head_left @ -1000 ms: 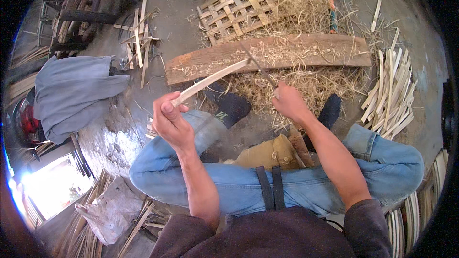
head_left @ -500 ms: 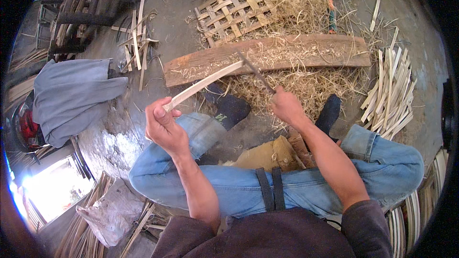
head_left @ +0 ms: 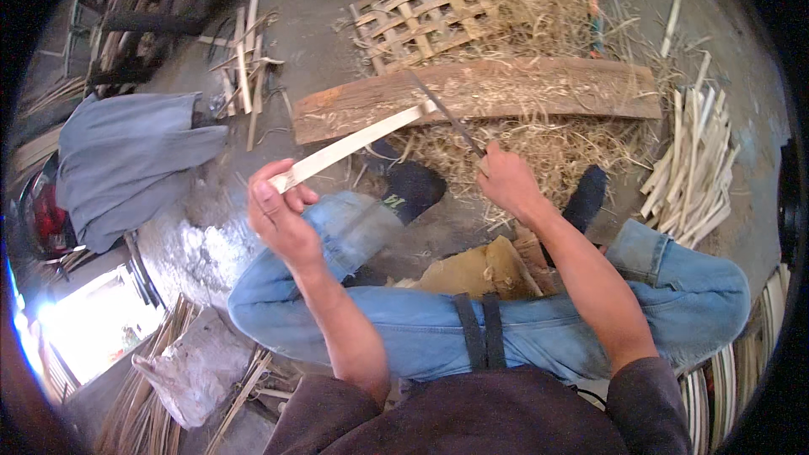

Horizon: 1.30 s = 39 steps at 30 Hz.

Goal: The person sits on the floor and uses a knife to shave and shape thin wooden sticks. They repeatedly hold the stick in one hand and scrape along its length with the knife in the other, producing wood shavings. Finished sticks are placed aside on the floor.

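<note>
Though in left grip (head_left: pixel 285 212), strip (head_left: pixel 356 145) mostly beyond.

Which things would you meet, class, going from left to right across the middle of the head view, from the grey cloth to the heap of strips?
Grey cloth → left hand → pale strip → dark blade → right hand → dark sock → heap of pale strips

Left grip (head_left: pixel 282 212): pinching between thumb (head_left: pixel 268 195) and curled fingers (head_left: pixel 298 196)
Right grip (head_left: pixel 509 181): clenching in a fist, its back facing upward
Left forearm (head_left: pixel 344 312): slanting forward and to the left
Right forearm (head_left: pixel 590 278): slanting forward and inward, leftward
Knees (head_left: pixel 720 282): bending, pointing outward to either side
</note>
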Motion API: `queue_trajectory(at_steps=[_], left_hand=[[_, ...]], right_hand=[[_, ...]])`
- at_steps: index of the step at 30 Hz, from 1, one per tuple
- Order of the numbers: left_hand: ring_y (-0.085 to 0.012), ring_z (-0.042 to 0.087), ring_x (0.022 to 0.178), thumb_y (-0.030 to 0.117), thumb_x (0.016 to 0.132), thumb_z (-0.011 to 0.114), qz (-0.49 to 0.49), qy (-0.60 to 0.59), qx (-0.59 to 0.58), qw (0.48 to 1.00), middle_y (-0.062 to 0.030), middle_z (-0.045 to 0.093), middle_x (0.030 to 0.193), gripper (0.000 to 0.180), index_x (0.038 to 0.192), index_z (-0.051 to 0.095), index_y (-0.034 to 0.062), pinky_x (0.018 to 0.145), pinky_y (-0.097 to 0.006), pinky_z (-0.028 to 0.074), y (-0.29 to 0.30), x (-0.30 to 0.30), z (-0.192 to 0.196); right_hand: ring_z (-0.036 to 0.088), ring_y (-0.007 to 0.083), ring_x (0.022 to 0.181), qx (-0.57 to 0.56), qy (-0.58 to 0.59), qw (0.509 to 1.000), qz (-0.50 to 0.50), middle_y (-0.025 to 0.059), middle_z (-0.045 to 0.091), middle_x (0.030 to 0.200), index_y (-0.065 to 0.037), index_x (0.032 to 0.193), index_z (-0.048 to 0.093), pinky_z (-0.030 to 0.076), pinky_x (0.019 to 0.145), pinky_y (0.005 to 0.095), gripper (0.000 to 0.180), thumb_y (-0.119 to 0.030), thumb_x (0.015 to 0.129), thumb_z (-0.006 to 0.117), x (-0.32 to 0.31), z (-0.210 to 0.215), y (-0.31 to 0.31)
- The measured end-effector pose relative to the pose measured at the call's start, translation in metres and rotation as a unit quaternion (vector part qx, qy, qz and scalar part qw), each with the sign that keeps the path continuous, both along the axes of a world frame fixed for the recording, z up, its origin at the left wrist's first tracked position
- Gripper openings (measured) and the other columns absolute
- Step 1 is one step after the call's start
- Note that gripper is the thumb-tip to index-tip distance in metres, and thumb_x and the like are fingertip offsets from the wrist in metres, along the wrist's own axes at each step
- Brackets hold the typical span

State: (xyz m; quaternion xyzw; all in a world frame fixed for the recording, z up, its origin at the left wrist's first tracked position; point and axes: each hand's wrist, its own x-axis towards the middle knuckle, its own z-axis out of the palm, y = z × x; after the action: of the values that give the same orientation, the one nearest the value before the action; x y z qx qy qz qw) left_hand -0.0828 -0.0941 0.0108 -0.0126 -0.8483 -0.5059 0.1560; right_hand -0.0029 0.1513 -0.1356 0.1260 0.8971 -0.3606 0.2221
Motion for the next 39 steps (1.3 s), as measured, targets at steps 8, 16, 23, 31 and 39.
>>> queue_trajectory(at_steps=[8,16,23,31,39], left_hand=[[-0.0039,0.035,0.045,0.024,0.101,0.036,0.012,-0.041,0.027,0.999,0.0011,0.040,0.060,0.029,0.087,0.050,0.0034,0.039,-0.021,0.027,0.017,0.010,0.016],[-0.0058,0.038,0.048,0.016,0.099,0.040,0.010,-0.063,-0.042,0.997,0.0012,0.044,0.064,0.015,0.093,0.047,0.0045,0.043,-0.023,0.031,0.012,0.010,0.013],[-0.0058,0.040,0.050,0.007,0.094,0.043,0.019,-0.135,-0.093,0.986,0.0001,0.045,0.062,0.008,0.099,0.048,0.0042,0.044,-0.023,0.030,0.021,0.009,-0.001],[-0.0061,0.044,0.048,0.021,0.098,0.047,-0.048,-0.155,0.141,0.977,-0.0002,0.046,0.057,0.016,0.096,0.051,0.0049,0.043,-0.020,0.032,0.017,0.008,0.022],[-0.0066,0.044,0.048,0.034,0.098,0.050,-0.060,-0.041,0.055,0.996,-0.0002,0.043,0.056,0.030,0.098,0.049,0.0038,0.045,-0.022,0.037,0.015,0.005,0.015]], right_hand=[[0.063,0.0455,0.072,-0.179,0.009,0.984,-0.004,0.0287,0.062,0.077,0.009,0.100,0.047,0.053,0.067,0.0502,0.037,-0.022,0.084,0.061,0.009,0.063,-0.080],[0.062,0.0467,0.072,-0.325,0.085,0.942,0.016,0.0287,0.061,0.080,0.003,0.099,0.044,0.050,0.064,0.0538,0.034,-0.021,0.084,0.062,0.024,0.137,-0.101],[0.061,0.0457,0.067,-0.282,0.090,0.955,0.009,0.0270,0.060,0.070,0.003,0.110,0.046,0.049,0.060,0.0497,0.037,-0.014,0.082,0.064,0.018,0.100,-0.087],[0.061,0.0469,0.070,-0.335,0.058,0.940,-0.013,0.0295,0.059,0.071,0.005,0.103,0.045,0.050,0.062,0.0512,0.036,-0.014,0.080,0.064,0.015,0.135,-0.087],[0.061,0.0486,0.072,-0.337,0.043,0.940,-0.025,0.0311,0.060,0.073,0.006,0.105,0.045,0.050,0.064,0.0529,0.038,-0.017,0.080,0.063,0.015,0.148,-0.091]])
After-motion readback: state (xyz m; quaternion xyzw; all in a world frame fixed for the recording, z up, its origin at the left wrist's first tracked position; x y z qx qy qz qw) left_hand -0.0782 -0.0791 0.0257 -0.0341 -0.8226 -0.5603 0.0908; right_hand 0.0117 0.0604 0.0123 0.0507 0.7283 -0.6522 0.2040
